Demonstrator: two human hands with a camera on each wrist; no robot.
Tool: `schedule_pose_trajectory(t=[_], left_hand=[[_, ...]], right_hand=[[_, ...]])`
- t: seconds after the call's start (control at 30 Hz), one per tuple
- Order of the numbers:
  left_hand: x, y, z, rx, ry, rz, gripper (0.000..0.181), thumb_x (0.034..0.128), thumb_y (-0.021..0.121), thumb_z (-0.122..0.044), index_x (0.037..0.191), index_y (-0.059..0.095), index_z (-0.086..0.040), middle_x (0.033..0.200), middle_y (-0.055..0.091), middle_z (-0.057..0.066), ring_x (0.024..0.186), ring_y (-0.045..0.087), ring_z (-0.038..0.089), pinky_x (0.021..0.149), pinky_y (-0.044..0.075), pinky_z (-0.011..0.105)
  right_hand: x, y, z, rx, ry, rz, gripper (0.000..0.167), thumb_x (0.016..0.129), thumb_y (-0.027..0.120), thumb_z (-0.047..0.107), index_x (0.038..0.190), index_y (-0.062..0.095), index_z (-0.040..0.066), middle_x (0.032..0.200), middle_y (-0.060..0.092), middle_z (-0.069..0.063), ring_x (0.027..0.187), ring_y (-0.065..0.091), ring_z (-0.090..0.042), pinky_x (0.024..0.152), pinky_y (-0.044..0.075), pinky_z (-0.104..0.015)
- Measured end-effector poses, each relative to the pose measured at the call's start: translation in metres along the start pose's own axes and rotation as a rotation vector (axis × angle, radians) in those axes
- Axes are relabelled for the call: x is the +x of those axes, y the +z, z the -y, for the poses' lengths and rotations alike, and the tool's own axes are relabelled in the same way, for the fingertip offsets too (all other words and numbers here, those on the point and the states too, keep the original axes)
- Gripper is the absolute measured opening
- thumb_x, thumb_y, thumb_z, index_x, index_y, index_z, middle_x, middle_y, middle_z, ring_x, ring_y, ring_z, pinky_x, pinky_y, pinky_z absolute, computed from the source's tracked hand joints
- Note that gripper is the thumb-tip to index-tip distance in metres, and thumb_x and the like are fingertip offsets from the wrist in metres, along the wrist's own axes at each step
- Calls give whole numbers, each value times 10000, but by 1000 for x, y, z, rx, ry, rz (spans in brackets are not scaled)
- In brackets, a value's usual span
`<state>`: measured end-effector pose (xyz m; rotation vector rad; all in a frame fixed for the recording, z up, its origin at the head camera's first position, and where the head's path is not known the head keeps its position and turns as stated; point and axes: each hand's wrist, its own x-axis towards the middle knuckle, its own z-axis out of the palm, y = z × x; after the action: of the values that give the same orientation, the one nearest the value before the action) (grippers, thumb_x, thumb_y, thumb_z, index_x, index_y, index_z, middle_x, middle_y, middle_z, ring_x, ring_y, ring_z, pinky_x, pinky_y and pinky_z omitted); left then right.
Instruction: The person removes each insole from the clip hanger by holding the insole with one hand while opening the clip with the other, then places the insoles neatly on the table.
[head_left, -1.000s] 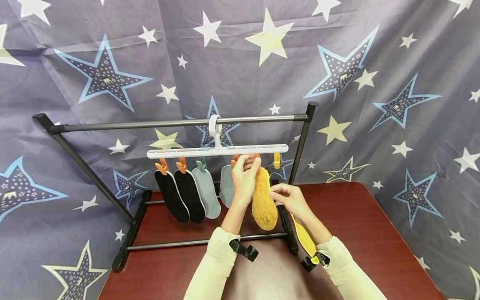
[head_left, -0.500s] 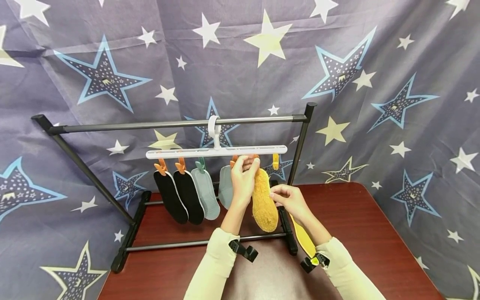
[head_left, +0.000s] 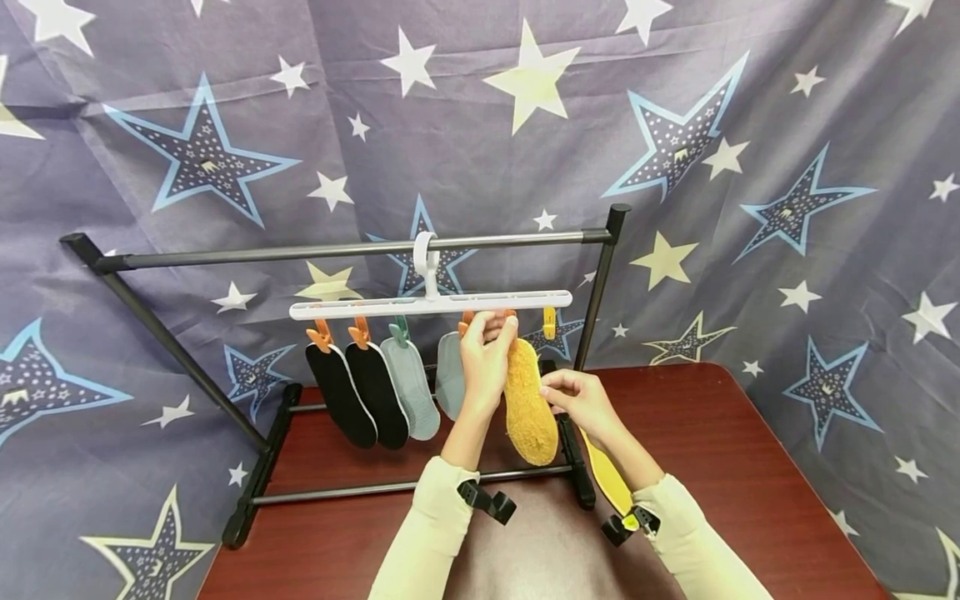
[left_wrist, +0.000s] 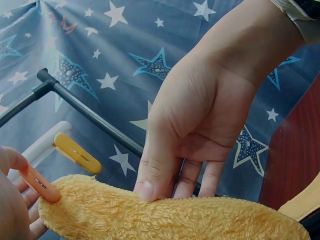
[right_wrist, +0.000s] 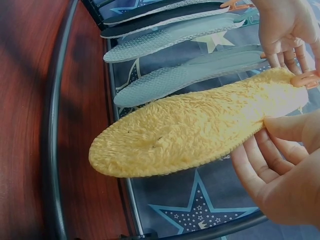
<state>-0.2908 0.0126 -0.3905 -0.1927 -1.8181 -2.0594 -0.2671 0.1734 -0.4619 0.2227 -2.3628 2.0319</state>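
Observation:
A fuzzy yellow insole hangs toe-down under the white hanger. An orange clothespin bites its upper end, seen in the left wrist view. My left hand pinches that clothespin between thumb and fingers; in the head view it covers most of it. With thumb and fingers, my right hand pinches the insole's right edge, below the clothespin. To the left hang two black insoles and two grey insoles, the nearer grey one partly behind my left hand.
A yellow clothespin hangs at the hanger's right end with nothing in it. The hanger hooks over the black rack's top bar. Another yellow insole lies on the red-brown table, partly under my right forearm. A star-patterned curtain stands behind.
The head view has shifted very slightly. Both hands keep their hold on the clothespin and the yellow insole, with almost no movement; the insole's lower end has swung slightly to the right.

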Motion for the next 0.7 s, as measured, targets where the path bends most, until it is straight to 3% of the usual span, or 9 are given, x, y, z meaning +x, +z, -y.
schedule_pose_trajectory(t=[0.1, 0.33, 0.7], left_hand=[[-1, 0, 2, 4, -4, 2, 281, 953, 682, -151, 1130, 669, 67, 1016, 687, 136, 849, 607, 85, 732, 518, 175], [1, 1, 2, 9, 14, 0, 214, 954, 688, -161, 1088, 687, 5, 1012, 684, 141, 856, 607, 91, 747, 523, 183], [1, 2, 5, 1, 1, -5, 211, 952, 692, -149, 1089, 690, 11, 1013, 677, 172, 867, 610, 145, 748, 519, 181]], right_hand=[[-1, -1, -1, -4, 4, -1, 184, 940, 695, 14, 1073, 695, -114, 938, 740, -108, 745, 646, -75, 714, 627, -355], [1, -1, -1, -10, -1, -14, 183, 939, 698, 14, 1072, 697, -111, 924, 736, -108, 736, 638, -81, 677, 609, -280], [-1, -3, -4, -24, 14, -9, 179, 948, 689, 20, 1074, 691, -107, 908, 727, -88, 744, 639, -100, 684, 615, -308]])
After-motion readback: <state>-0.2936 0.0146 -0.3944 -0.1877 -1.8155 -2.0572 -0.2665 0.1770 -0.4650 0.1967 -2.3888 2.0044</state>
